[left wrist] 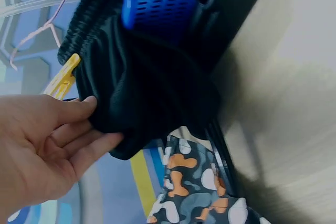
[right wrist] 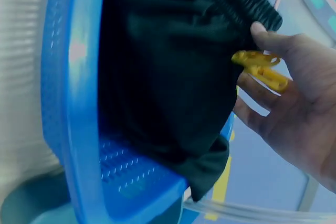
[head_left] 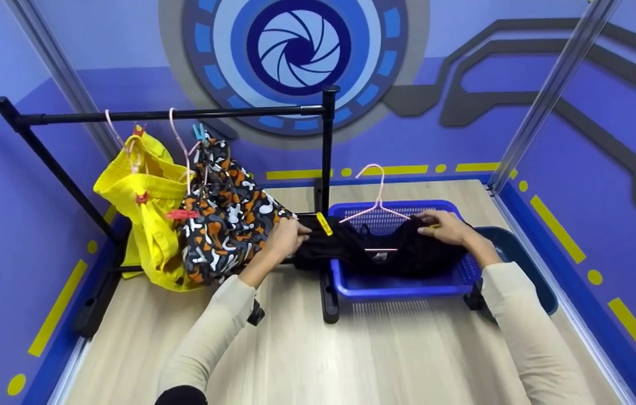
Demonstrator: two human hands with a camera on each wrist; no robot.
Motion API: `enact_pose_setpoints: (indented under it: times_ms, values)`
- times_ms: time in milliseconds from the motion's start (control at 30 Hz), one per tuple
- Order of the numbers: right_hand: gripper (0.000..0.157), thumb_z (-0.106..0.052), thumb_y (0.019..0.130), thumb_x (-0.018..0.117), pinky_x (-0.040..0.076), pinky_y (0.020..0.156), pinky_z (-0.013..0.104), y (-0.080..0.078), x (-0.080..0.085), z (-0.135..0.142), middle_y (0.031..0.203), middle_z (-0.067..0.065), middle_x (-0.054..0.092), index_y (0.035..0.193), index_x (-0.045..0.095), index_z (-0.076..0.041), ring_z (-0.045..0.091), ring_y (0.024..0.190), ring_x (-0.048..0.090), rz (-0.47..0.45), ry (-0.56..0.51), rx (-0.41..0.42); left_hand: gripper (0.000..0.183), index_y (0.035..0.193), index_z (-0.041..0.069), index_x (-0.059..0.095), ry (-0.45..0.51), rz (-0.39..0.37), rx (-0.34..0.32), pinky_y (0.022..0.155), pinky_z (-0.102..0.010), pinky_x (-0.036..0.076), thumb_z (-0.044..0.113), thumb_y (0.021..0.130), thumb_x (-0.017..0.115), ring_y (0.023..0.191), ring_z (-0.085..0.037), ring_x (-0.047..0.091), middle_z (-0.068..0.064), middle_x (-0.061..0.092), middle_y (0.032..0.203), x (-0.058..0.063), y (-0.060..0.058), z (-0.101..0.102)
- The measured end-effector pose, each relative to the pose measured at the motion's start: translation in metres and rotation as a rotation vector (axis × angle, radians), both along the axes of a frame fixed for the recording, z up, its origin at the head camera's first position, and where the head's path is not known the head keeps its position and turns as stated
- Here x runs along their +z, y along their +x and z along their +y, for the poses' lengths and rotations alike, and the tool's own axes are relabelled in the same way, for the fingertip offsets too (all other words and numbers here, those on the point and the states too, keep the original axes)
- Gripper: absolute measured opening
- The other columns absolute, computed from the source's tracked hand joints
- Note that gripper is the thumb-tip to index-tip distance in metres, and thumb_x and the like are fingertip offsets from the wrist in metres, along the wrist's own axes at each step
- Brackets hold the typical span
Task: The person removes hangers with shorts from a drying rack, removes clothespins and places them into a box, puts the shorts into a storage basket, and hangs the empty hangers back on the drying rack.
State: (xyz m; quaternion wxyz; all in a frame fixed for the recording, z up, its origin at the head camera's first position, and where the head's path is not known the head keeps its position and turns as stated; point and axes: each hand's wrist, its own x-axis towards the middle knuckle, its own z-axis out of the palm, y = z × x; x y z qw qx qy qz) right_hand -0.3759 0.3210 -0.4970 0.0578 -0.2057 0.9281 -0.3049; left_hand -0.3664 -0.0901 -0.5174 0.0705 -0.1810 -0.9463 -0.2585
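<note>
Black shorts [head_left: 430, 256] with a gathered elastic waistband lie across a blue basket, a pink hanger [head_left: 379, 203] rising from the waistband. My left hand [head_left: 285, 239] pinches the left side of the shorts between thumb and fingers, beside a yellow clothespin [head_left: 324, 224] clipped there. At the other end, my right hand [head_left: 448, 228] holds the waistband, its thumb on the near face and its fingers behind. Another yellow clothespin [right wrist: 262, 69] sits within that hand on the fabric edge. The hanger's lower part is hidden by the shorts.
The blue basket [head_left: 396, 292] stands right of a black clothes rack [head_left: 250, 112]. Yellow clothing [head_left: 154, 230] and camouflage-patterned clothing [head_left: 239, 208] hang there on pink hangers with clothespins. A dark teal tub [head_left: 540, 275] is partly behind the basket, near the right wall.
</note>
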Motion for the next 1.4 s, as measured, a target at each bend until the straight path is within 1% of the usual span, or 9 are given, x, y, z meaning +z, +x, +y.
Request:
enact_pose_setpoints:
  times_ms: [167, 400, 533, 667, 867, 1000, 1133, 1233, 1400]
  values:
    - [0.039, -0.010, 0.095, 0.071, 0.049, 0.101, 0.058, 0.005, -0.003, 0.015, 0.125, 0.032, 0.064, 0.128, 0.062, 0.009, 0.046, 0.113, 0.062, 0.016, 0.002, -0.017, 0.017, 0.107, 0.008, 0.081, 0.047, 0.006, -0.026, 0.084, -0.044, 0.061, 0.009, 0.092, 0.075, 0.098, -0.031, 0.075, -0.014, 0.078, 0.104, -0.005, 0.001, -0.006]
    - [0.026, -0.013, 0.099, 0.067, 0.049, 0.083, 0.023, 0.009, -0.006, 0.026, 0.110, 0.023, 0.071, 0.119, 0.067, 0.004, 0.016, 0.092, 0.061, 0.094, -0.069, -0.045, 0.020, 0.108, 0.015, 0.082, 0.049, -0.016, -0.048, 0.089, -0.047, 0.059, 0.011, 0.089, 0.077, 0.105, -0.031, 0.074, -0.009, 0.078, 0.109, -0.003, -0.001, -0.008]
    - [0.026, -0.012, 0.101, 0.064, 0.047, 0.077, 0.012, 0.008, -0.004, 0.024, 0.104, 0.025, 0.071, 0.118, 0.066, 0.008, 0.005, 0.087, 0.062, 0.096, -0.203, -0.092, 0.022, 0.106, 0.015, 0.082, 0.026, -0.014, -0.088, 0.084, -0.048, 0.059, 0.007, 0.087, 0.075, 0.099, -0.030, 0.075, -0.008, 0.079, 0.106, -0.001, -0.001, -0.008]
    - [0.030, -0.013, 0.104, 0.058, 0.046, 0.079, 0.008, 0.007, -0.003, 0.020, 0.110, 0.031, 0.070, 0.121, 0.064, 0.011, 0.000, 0.091, 0.063, 0.061, -0.331, -0.157, 0.022, 0.106, 0.010, 0.081, 0.026, -0.012, -0.151, 0.085, -0.049, 0.059, 0.004, 0.088, 0.070, 0.100, -0.030, 0.075, -0.009, 0.079, 0.107, -0.002, 0.000, -0.004]
    - [0.043, -0.021, 0.108, 0.051, 0.044, 0.087, 0.005, 0.006, -0.004, 0.013, 0.129, 0.034, 0.063, 0.132, 0.057, 0.014, -0.007, 0.100, 0.058, -0.012, -0.427, -0.243, 0.020, 0.110, -0.007, 0.071, 0.107, -0.031, -0.302, 0.095, -0.053, 0.054, 0.000, 0.095, 0.059, 0.108, -0.039, 0.070, -0.022, 0.074, 0.112, -0.010, 0.001, 0.004]
    - [0.047, -0.023, 0.108, 0.051, 0.045, 0.091, 0.005, 0.004, -0.005, 0.009, 0.136, 0.036, 0.058, 0.138, 0.054, 0.012, -0.007, 0.104, 0.060, -0.046, -0.515, -0.252, 0.027, 0.118, -0.013, 0.062, 0.111, -0.072, -0.342, 0.105, -0.056, 0.047, 0.003, 0.098, 0.054, 0.119, -0.046, 0.062, -0.031, 0.067, 0.121, -0.015, 0.002, 0.006]
    - [0.045, -0.025, 0.107, 0.054, 0.048, 0.090, 0.007, 0.003, -0.007, 0.009, 0.132, 0.031, 0.064, 0.137, 0.057, 0.009, -0.006, 0.102, 0.063, -0.054, -0.550, -0.268, 0.042, 0.135, -0.018, 0.049, 0.102, -0.135, -0.370, 0.115, -0.058, 0.039, 0.007, 0.101, 0.051, 0.133, -0.051, 0.051, -0.038, 0.055, 0.137, -0.019, 0.004, 0.005]
    - [0.044, -0.026, 0.107, 0.054, 0.049, 0.087, 0.008, 0.004, -0.009, 0.009, 0.123, 0.019, 0.070, 0.134, 0.060, 0.008, -0.004, 0.099, 0.063, -0.046, -0.538, -0.278, 0.036, 0.130, -0.015, 0.053, 0.098, -0.123, -0.392, 0.109, -0.057, 0.044, 0.007, 0.102, 0.051, 0.127, -0.048, 0.057, -0.035, 0.060, 0.131, -0.020, 0.004, 0.001]
    - [0.040, -0.024, 0.107, 0.053, 0.048, 0.087, 0.009, 0.005, -0.012, 0.010, 0.108, 0.001, 0.070, 0.129, 0.060, 0.009, -0.001, 0.095, 0.060, -0.037, -0.560, -0.257, 0.019, 0.110, -0.006, 0.065, 0.105, -0.106, -0.410, 0.090, -0.052, 0.052, 0.004, 0.102, 0.052, 0.099, -0.032, 0.067, -0.021, 0.071, 0.105, -0.018, 0.002, -0.005]
